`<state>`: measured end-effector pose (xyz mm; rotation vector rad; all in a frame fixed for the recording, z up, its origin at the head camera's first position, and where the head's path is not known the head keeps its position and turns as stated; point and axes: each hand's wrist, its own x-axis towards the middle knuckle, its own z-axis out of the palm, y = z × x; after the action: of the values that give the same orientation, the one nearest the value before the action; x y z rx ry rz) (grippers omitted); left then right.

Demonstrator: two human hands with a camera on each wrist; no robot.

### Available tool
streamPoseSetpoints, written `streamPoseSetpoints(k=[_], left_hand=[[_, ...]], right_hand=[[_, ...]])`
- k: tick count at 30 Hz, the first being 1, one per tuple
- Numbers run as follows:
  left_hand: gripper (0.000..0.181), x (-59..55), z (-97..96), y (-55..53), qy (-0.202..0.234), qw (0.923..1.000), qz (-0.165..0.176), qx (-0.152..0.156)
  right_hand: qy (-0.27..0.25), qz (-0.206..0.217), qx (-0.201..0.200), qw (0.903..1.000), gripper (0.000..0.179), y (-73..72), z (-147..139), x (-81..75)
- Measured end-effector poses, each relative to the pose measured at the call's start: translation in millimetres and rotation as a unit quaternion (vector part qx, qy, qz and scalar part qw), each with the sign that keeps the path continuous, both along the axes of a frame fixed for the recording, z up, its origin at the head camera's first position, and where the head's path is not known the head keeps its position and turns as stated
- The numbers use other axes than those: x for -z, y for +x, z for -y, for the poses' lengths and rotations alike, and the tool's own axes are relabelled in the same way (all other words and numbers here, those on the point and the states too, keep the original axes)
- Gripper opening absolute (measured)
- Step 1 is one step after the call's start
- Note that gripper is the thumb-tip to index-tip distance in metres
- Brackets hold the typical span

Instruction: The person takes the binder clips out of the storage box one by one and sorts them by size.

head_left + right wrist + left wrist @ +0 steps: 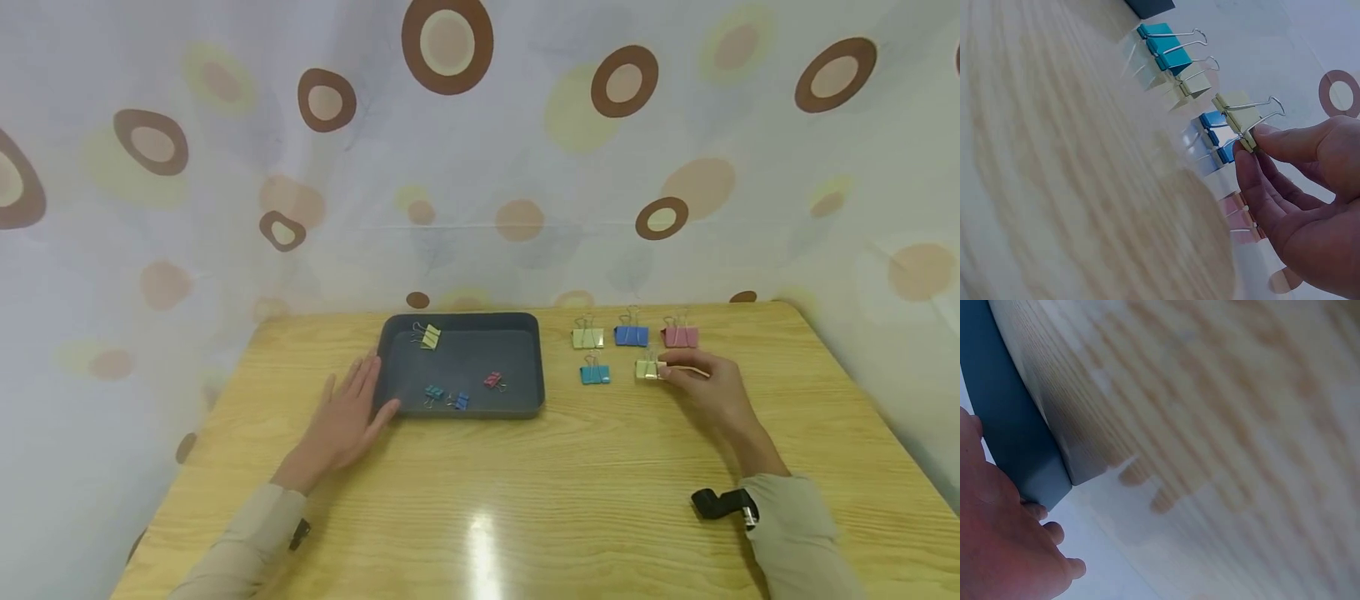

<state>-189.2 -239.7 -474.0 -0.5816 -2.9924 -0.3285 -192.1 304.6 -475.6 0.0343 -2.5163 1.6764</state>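
Between thumb and fingers, my right hand (708, 387) pinches a yellow binder clip (1239, 117) by one end. Left of that clip stands a teal binder clip (595, 374). Behind them is a row of a yellow clip (587, 337), a blue clip (632, 335) and a pink clip (680, 336). My left hand (341, 425) rests with extended fingers along the left side of a dark grey tray (542, 367). Inside the tray lie a yellow clip (430, 337) and smaller teal (434, 391), blue (461, 402) and pink (492, 380) clips.
The wooden table (525, 492) reaches back to a patterned curtain (480, 150) hung behind and at the sides. A black strap mount (723, 504) sits on the right wrist.
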Motion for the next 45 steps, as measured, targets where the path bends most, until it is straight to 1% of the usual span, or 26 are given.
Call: streamPoseSetpoints(k=[4,9,12,16,18,24,31,33,37,41,43,45], left_hand=[[0.08,-0.3,1.3,1.1,0.001,1.0,0.0,0.0],[0.08,2.2,2.3,0.5,0.002,1.0,-0.005,-0.001],[0.08,3.8,2.6,-0.1,-0.001,1.0,-0.006,-0.002],[0.08,3.0,2.8,-0.5,-0.002,1.0,-0.004,-0.001],[0.08,1.6,2.9,-0.5,-0.001,1.0,-0.004,0.0],[0.08,-2.3,3.4,1.8,-0.002,1.0,-0.001,0.001],[0.08,-2.9,1.5,1.8,0.001,1.0,-0.002,0.001],[0.08,-2.7,0.6,1.6,0.001,1.0,-0.002,0.002],[0.08,-2.0,-0.7,1.3,-0.003,1.0,0.002,0.001],[0.08,-1.9,-0.8,1.1,-0.003,1.0,0.007,0.001],[0.08,-2.4,-0.5,1.1,-0.001,1.0,0.006,0.001],[0.08,-3.1,0.0,1.2,0.0,1.0,0.008,0.0]], right_hand=[[0.002,0.003,0.002,1.0,0.037,-0.9,3,4.4],[0.001,0.007,-0.005,1.0,0.033,-1.1,6,5.0],[0.039,-0.004,-0.004,0.9992,0.032,-2.1,7,6.2],[0.107,-0.021,0.002,0.9941,0.028,-3.6,8,8.4],[0.124,-0.03,0.003,0.9918,0.026,-4.5,9,9.4],[0.145,-0.038,0.005,0.9888,0.023,-6.7,10,10.6],[0.14,-0.04,0.005,0.9893,0.022,-4.2,9,7.3],[0.141,-0.043,0.01,0.989,0.024,-3.4,8,6.1],[0.129,-0.03,0.029,0.9907,0.03,-0.8,6,0.1],[0.086,-0.042,0.037,0.9948,0.033,1.3,6,-10.9],[0.058,-0.066,0.026,0.9958,0.031,1.2,10,-17.8],[0.04,-0.084,0.008,0.9956,0.029,1.8,17,-26.1]])
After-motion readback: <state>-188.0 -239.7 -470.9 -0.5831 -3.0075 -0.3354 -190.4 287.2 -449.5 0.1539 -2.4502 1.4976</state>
